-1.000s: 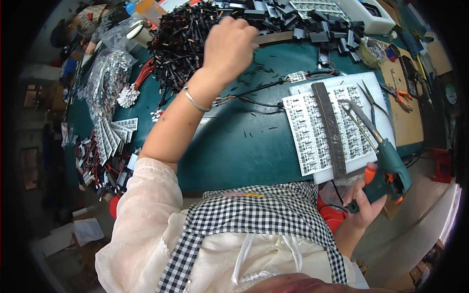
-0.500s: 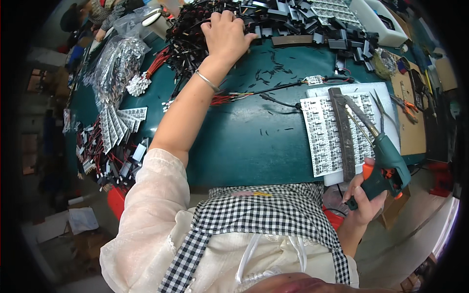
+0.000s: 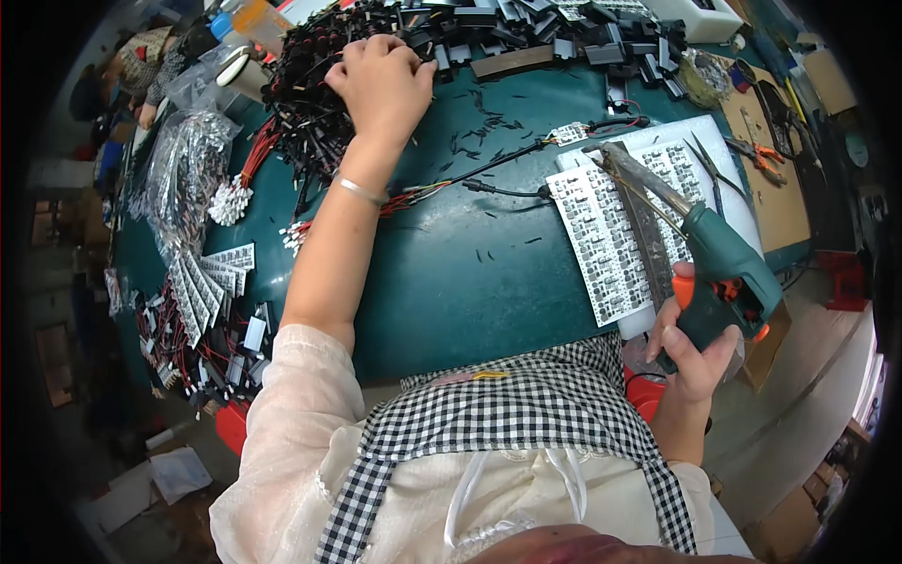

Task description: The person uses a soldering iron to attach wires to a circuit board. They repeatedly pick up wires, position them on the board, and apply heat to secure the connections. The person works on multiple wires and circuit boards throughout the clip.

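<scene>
My left hand reaches over a heap of black cables at the back, fingers bent and spread, their tips partly hidden. I see nothing held in it. My right hand is wrapped round the handle of a green soldering gun with an orange trigger. The gun's long tip and a thin metal tube point away over a white panel of small circuit boards. A dark flat bar lies across the panel. Near the panel's far edge, a black cable with coloured wires meets a small white circuit board.
Foam sheet supports the panel and tweezers. Orange-handled pliers lie at the right. Black housings pile up at the back. Bagged wires, fanned circuit boards and wired parts are at the left. Another person sits far left.
The whole view has shifted and turned slightly. My left hand stays over the cable heap, a little farther left along it. The soldering gun remains in my right hand above the panel.
</scene>
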Demonstrator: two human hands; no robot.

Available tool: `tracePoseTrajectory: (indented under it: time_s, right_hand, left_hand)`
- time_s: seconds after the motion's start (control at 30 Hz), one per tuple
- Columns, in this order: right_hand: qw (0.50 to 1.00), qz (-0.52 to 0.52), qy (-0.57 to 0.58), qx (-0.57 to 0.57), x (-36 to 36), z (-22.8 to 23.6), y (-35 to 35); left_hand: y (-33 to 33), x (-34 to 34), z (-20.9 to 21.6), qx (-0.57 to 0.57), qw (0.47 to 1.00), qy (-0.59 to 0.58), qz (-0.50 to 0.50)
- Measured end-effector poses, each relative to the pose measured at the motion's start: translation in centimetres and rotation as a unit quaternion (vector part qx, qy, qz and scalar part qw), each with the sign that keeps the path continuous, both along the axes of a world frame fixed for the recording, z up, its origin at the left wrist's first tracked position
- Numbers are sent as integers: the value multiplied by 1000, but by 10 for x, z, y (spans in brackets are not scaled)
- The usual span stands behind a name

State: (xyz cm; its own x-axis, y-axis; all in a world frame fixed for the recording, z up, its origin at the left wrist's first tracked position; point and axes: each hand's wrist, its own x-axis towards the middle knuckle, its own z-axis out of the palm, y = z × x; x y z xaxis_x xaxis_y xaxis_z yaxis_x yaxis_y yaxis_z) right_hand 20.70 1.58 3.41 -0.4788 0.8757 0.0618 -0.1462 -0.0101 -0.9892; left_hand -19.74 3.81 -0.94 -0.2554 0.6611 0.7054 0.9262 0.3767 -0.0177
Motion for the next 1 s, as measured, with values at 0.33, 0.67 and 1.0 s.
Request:
tracePoseTrajectory:
  time_s: [0.33,0.67,1.0]
  right_hand:
    - [999,-32,-14,-36,-29,15,10]
    - [999,-14,-10,-48,-45,4,4]
    - [998,-6,-21,-51,-45,-1,5]
  left_hand:
    - [-68,145,58,-159,513,-753,-381]
    - [-79,175,42,-280,358,-810,-370]
    - [-77,173,37,-302,270,-841,-359]
